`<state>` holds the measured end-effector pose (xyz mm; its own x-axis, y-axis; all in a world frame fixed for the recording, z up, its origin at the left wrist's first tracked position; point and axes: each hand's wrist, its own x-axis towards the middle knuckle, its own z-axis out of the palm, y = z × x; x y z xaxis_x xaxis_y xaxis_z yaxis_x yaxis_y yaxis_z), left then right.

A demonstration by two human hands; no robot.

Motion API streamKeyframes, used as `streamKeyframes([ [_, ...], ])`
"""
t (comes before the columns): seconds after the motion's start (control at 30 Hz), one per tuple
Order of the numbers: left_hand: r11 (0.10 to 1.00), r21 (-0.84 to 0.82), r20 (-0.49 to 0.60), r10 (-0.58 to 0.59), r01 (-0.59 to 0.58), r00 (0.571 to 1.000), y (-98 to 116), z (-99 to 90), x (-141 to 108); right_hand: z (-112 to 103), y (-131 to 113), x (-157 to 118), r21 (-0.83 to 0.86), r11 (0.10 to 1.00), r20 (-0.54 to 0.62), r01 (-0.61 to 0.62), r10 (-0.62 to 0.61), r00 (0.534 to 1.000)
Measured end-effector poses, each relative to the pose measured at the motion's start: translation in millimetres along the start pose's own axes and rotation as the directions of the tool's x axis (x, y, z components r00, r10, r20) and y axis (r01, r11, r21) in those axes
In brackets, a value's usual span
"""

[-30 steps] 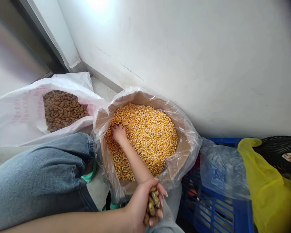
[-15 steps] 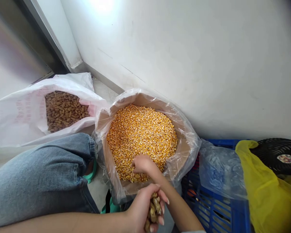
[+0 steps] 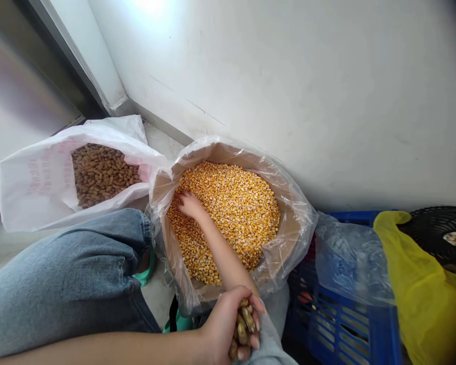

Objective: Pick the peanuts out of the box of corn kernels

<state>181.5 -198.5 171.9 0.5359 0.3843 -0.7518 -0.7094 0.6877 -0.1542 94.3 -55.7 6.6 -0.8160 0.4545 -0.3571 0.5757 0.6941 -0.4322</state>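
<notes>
Right hand (image 3: pixel 190 205) has slid farther over the corn kernels (image 3: pixel 231 213), open; left hand (image 3: pixel 228 324) curls shut around peanuts (image 3: pixel 242 324)

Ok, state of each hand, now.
Left hand: closed, holding peanuts in the shell.
Right hand: open, palm down on the dried corn kernels, no visible hold.

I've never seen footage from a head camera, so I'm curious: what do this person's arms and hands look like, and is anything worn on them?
The left arm and right arm are bare, with no sleeve in view. The left hand and right hand have no gloves, and no ring or watch shows. The fingernails look fairly long and unpainted.
</notes>
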Motion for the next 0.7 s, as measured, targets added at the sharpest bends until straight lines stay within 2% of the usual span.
streamKeyframes([
  [0.13, 1.0, -0.008, 0.004, -0.024, 0.024, 1.0, 4, 1.8, -4, 41, -19, -21, -0.129, 0.991, 0.176, 0.032, -0.008, 0.984],
  [0.23, 0.999, 0.009, -0.005, -0.033, 0.033, 0.999, 7, 3.5, -8, 47, -23, -53, -0.156, 0.981, 0.27, 0.113, -0.067, 0.961],
  [0.33, 0.999, 0.025, -0.011, -0.044, 0.044, 0.999, 10, 5.0, -9, 38, -26, -91, -0.208, 0.959, 0.332, 0.192, -0.116, 0.936],
  [0.4, 0.998, 0.033, 0.004, -0.05, 0.05, 0.999, 9, 5.2, -9, 27, -27, -116, -0.23, 0.952, 0.394, 0.203, -0.1, 0.914],
  [0.53, 0.998, 0.048, 0.036, -0.05, 0.048, 0.998, 7, 3.9, -6, -5, -12, -146, -0.103, 0.983, 0.565, 0.149, -0.066, 0.822],
  [0.57, 0.997, 0.051, 0.037, -0.051, 0.049, 0.998, 6, 3.6, -5, -14, -6, -146, -0.055, 0.989, 0.567, 0.136, -0.081, 0.819],
  [0.6, 0.997, 0.054, 0.038, -0.053, 0.05, 0.998, 6, 3.2, -5, -23, 2, -142, -0.021, 0.992, 0.538, 0.121, -0.091, 0.838],
  [0.63, 0.997, 0.056, 0.038, -0.056, 0.053, 0.998, 5, 2.9, -4, -31, 10, -135, -0.009, 0.995, 0.474, 0.102, -0.085, 0.876],
  [0.7, 0.996, 0.059, 0.039, -0.061, 0.059, 0.997, 5, 2.4, -3, -45, 26, -112, -0.035, 0.999, 0.281, 0.038, -0.026, 0.959],
])
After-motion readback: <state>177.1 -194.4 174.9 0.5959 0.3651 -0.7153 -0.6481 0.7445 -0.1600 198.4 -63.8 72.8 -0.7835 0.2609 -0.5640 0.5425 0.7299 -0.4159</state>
